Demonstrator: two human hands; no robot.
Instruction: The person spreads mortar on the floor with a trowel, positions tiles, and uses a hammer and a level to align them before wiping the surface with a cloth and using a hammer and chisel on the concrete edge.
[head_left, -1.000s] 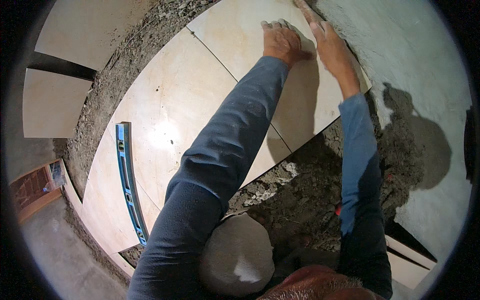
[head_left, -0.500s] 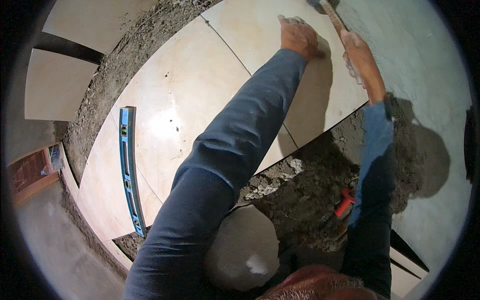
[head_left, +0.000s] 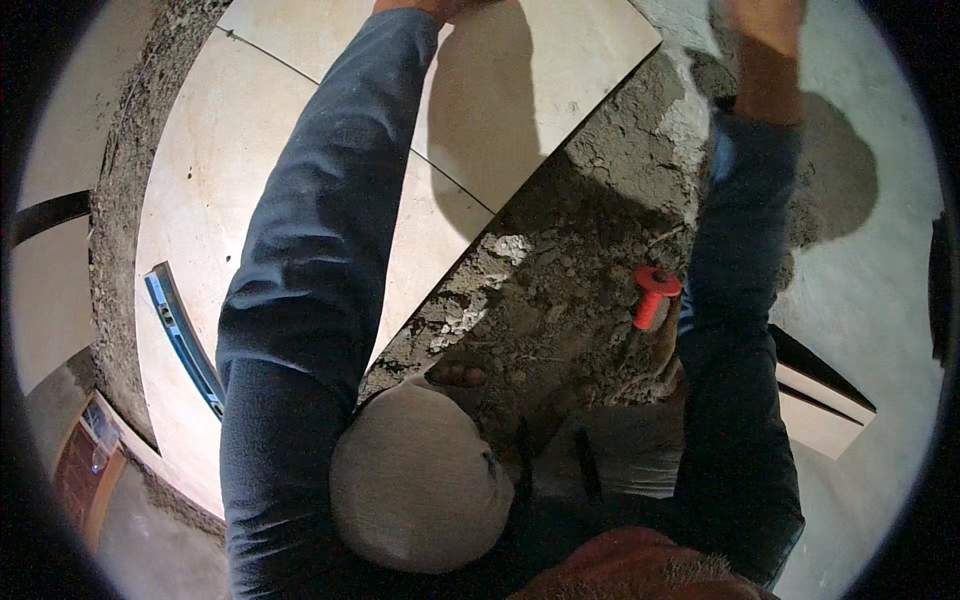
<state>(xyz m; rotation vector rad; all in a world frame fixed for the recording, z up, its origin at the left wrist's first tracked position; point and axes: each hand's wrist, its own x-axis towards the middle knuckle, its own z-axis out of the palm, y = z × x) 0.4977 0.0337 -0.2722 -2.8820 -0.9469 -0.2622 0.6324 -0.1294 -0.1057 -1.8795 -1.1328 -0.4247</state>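
the left hand is showing over a flat, glossy cream tile, upper centre; the right hand, over a smooth grey surface. with fingers lying out of frame, i cannot tell either grip. the tile is probably wanting even pressing, checked with the long blue spirit level.
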